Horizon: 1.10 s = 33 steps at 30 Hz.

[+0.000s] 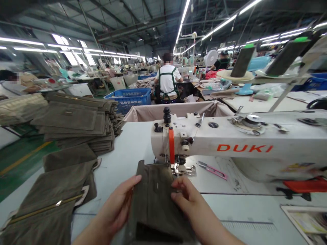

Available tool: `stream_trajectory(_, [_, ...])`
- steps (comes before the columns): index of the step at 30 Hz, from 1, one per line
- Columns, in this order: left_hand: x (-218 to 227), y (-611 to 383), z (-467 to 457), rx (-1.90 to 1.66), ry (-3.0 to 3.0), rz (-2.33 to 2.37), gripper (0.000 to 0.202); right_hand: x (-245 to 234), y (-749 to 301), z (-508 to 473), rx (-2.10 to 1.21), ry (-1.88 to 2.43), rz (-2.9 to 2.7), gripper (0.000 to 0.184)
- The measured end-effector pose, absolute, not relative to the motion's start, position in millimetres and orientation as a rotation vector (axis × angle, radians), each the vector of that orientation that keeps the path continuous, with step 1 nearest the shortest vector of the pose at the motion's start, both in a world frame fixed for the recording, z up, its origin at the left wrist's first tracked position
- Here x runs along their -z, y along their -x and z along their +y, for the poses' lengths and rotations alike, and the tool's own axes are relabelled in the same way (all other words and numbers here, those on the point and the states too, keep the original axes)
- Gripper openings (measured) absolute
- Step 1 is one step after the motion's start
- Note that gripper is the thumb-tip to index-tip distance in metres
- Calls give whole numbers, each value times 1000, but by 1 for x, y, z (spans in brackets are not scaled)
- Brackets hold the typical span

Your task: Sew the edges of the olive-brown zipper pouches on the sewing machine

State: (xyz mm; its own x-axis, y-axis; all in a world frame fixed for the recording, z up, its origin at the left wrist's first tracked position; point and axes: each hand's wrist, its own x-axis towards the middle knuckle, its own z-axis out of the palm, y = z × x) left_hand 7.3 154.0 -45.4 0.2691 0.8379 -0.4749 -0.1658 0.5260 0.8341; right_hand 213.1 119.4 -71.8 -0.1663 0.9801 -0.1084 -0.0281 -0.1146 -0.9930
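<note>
A dark olive fabric piece [158,197] with a stitched slit lies in front of the sewing machine [230,136], its far edge close to the lit presser foot [178,169]. My left hand [120,200] grips the left edge of that piece, thumb on top and fingers mostly hidden beneath. On the right edge, just below the presser foot, my right hand [186,197] pinches the fabric between thumb and bent fingers. Pink-handled thread snips [213,170] rest on the machine bed, to the right of the needle area.
At left, zippered olive pieces [51,197] lie on the table before a tall stack of similar panels [76,119]. Behind the machine hangs a pale cloth-lined bin [145,111]. Farther back are a blue basket [130,97] and a seated co-worker [167,80]. Thread cones [244,61] stand at right.
</note>
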Motion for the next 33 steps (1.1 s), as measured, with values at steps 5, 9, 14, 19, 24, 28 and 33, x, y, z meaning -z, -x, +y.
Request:
stream_trajectory(5, [52,26,127,-807,-1338,1534,41,99,-199,88,-1656,1004,-1102,17])
stream_trajectory(9, [54,30,95,-845,-2519,1450,41,113,-209,56,-1547,1181,-1415,13])
stream_trajectory(14, [58,-12,71,-544,-2822,902,25,106,-232,28,-1200,1308,-1865,23])
stream_trajectory(19, [67,-21,70,-618,-2667,1002,27,103,-239,26,-426,1236,-2147,16])
stream_trajectory(24, [76,-20,67,-675,-2683,1081,23,109,-230,37,-215,1120,-2124,18])
stream_trajectory(28, [77,-21,68,-768,-2674,998,21,118,-226,41,-86,1007,-2123,17])
stream_trajectory(33, [77,-18,69,-858,-2759,890,24,121,-226,42,6,980,-2144,16])
